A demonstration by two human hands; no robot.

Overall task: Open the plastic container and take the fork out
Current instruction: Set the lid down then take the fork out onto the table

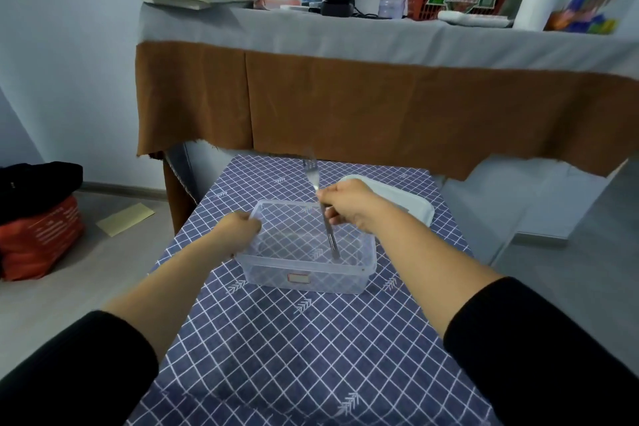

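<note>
- The plastic container [304, 252] is sitting open on the checked tablecloth [311, 356], with its white lid [404, 204] lying just beyond it on the right.
- The right hand [352, 206] is pinching the fork [325, 214] around the neck, fingers closed on the metal, tines pointing up and away, the handle end reaching down inside the container near its floor.
- The left hand [238, 230] is gripping the container's left rim, fingers curled over the wall, steadying it.
- The fork is looking thin, stiff and smooth, probably light but slippery, so a firm pinch at the neck or mid-handle seems sensible.
- The container is looking light and flexible; it could slide or tip unless held at the rim.
- Judging from this, only 1 step is remaining: lifting the fork clear of the walls.
</note>
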